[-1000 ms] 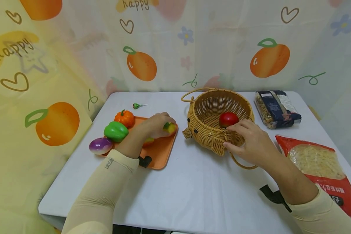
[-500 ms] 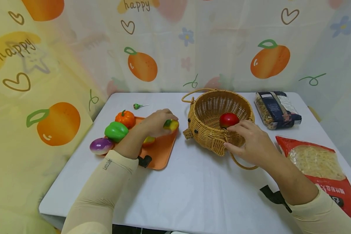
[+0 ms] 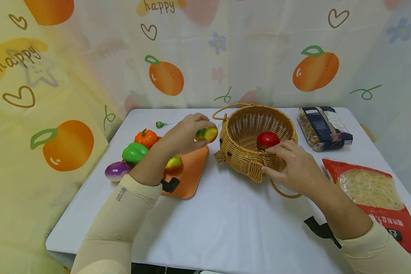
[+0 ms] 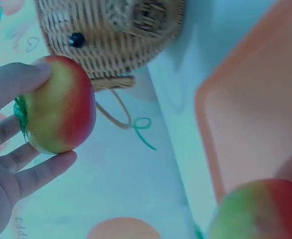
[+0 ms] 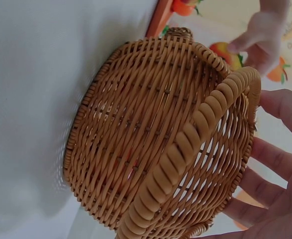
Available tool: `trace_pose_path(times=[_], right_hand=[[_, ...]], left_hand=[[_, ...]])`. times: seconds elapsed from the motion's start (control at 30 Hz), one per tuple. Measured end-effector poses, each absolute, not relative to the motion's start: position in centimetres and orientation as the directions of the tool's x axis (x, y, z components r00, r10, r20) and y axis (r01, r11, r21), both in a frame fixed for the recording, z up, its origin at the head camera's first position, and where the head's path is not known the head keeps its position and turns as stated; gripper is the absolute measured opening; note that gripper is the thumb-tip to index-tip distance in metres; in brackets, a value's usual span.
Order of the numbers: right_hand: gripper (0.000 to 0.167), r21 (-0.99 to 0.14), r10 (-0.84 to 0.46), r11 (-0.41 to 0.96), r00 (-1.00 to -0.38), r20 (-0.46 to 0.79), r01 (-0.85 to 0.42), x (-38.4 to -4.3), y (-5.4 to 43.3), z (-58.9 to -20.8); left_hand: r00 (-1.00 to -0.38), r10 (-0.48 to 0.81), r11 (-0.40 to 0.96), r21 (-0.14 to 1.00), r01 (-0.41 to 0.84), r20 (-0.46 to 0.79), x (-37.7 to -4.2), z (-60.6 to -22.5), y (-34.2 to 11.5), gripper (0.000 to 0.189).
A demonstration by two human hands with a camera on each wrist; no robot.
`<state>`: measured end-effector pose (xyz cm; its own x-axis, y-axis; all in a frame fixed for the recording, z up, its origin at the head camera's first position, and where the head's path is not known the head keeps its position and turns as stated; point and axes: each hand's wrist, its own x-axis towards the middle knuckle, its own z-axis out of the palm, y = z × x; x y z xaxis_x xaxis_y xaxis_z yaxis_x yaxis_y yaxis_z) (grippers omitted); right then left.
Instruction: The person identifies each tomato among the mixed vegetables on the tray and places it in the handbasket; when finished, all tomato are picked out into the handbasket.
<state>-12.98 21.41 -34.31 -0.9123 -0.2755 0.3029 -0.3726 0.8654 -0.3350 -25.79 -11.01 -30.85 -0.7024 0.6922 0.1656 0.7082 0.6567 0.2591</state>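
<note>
My left hand (image 3: pixel 188 133) pinches a red-and-yellow toy fruit (image 3: pixel 207 134) with a green end, held raised above the orange tray (image 3: pixel 193 173), left of the wicker basket (image 3: pixel 241 160). In the left wrist view, thumb and fingers span the fruit (image 4: pixel 63 107), clear of the basket's side. A similar toy fruit (image 3: pixel 173 163) lies on the tray, partly behind the left wrist. My right hand (image 3: pixel 292 165) holds the basket's near rim, thumb by the woven ear; in the right wrist view some fingertips hide behind the rim. Inside the basket sits a red fruit (image 3: pixel 268 140).
An orange toy pumpkin (image 3: pixel 146 138), a green pepper (image 3: pixel 135 153) and a purple vegetable (image 3: pixel 118 171) line the tray's left side. Behind it lies a small green-tipped pick (image 3: pixel 161 124). A dark packet (image 3: pixel 324 128) and a red bag (image 3: pixel 373 201) lie at right.
The left hand has lifted the toy fruit off the tray area and carried it up and rightward toward the basket. The right hand and basket have stayed put.
</note>
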Motion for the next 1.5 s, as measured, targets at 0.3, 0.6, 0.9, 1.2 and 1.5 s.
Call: trace_pose_path(times=[0.3, 0.6, 0.9, 1.2, 1.5], right_hand=[[0.049, -0.340, -0.273, 0.864, -0.913, 0.304, -0.372, -12.9, 21.4, -34.3], [0.048, -0.340, -0.271, 0.865, -0.913, 0.304, -0.370, -13.0, 21.3, -34.3], [0.049, -0.347, -0.272, 0.860, -0.912, 0.307, -0.374, -13.1, 21.4, -34.5], [0.049, -0.356, -0.266, 0.860, -0.917, 0.298, -0.365, -13.1, 21.4, -34.4], [0.049, -0.359, -0.261, 0.860, -0.918, 0.298, -0.362, -13.1, 21.5, -34.5]], left_hand=[[-0.653, 0.714, 0.618, 0.212, 0.757, 0.252, -25.6, -28.5, -8.7, 0.048], [-0.598, 0.760, 0.565, 0.196, 0.801, 0.253, -25.8, -27.4, -5.5, 0.051], [-0.553, 0.810, 0.514, 0.217, 0.830, 0.196, -26.1, -28.2, -2.5, 0.050], [-0.568, 0.823, 0.557, 0.189, 0.809, 0.005, -26.6, -28.6, -0.6, 0.054], [-0.583, 0.804, 0.595, 0.131, 0.793, -0.121, -26.3, -28.3, 0.0, 0.056]])
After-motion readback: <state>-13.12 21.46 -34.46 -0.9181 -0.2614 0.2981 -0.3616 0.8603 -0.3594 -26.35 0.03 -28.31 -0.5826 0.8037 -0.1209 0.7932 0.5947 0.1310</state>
